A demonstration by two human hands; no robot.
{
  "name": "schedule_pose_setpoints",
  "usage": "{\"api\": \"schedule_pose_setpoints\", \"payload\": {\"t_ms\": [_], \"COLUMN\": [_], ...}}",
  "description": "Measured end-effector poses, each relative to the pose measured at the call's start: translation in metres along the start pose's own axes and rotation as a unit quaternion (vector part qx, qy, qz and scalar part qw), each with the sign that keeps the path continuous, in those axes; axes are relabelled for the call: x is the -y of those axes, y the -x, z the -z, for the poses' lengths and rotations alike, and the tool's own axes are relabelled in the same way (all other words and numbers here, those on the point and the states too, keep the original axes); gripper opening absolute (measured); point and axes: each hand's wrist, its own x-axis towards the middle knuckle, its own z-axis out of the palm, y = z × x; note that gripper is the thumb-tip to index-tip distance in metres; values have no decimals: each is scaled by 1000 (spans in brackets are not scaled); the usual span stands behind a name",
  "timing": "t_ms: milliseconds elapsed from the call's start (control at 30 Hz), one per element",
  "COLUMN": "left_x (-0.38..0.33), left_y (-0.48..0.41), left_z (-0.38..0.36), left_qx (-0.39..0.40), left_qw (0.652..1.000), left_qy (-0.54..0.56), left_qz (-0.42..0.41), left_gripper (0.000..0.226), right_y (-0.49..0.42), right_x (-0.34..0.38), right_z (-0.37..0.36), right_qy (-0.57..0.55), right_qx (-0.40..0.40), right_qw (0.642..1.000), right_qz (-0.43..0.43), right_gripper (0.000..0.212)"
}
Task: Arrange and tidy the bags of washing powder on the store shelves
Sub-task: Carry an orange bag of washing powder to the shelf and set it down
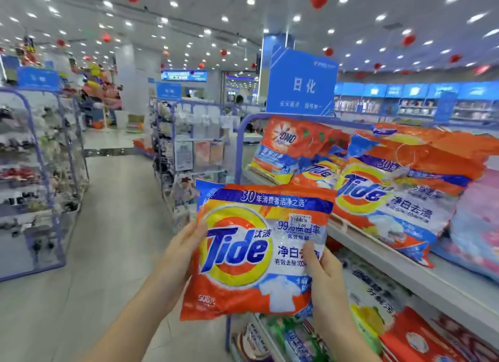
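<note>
My biggest worry is the top shelf (405, 269), where the stock lies slumped and overlapping. The large Tide bag (383, 197) hangs out over the front lip, and the Omo bag (283, 145) beyond it tilts against its neighbours. I judge that pushing another bag in among them could nudge the large one off the edge.

The small Tide bag (256, 251) is not on the shelf. It is held up in the aisle, in front of the shelf and to its left, printed face toward me. My left hand (183, 251) grasps its left edge, thumb on the front. My right hand (324, 278) pinches the lower right part, thumb across the print and fingers hidden behind.

The film looks slick and the powder would shift, so a hold this near the edges could let the bag sag or slip on the reach over. The price sticker (300, 221) sits just above my right thumb, and rubbing could peel it.
</note>
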Motion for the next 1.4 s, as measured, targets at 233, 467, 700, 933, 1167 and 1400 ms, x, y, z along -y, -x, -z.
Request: {"api": "schedule_pose_setpoints", "payload": {"t_ms": [233, 467, 700, 933, 1167, 1400], "left_x": [20, 27, 33, 57, 81, 101], "left_y": [-142, -283, -393, -437, -441, -433], "left_z": [-26, -66, -115, -162, -177, -151], "left_qx": [46, 86, 190, 320, 293, 312], "left_qw": [994, 992, 974, 942, 938, 871], "left_qy": [-84, -75, -109, -99, -171, -209], "left_qz": [-48, -44, -59, 28, -69, -316], "left_gripper": [43, 21, 31, 14, 48, 64], "right_y": [-112, -238, -301, -320, -332, -334], "right_x": [-16, -22, -9, -18, -58, -66], "right_z": [1, 13, 30, 29, 10, 17], "right_qy": [24, 128, 232, 339, 482, 729], "right_qx": [-103, -168, -298, -436, -492, -504], "right_qw": [993, 975, 916, 818, 712, 458], "right_qz": [50, 68, 133, 161, 139, 75], "right_gripper": [18, 92, 20, 33, 69, 51]}}
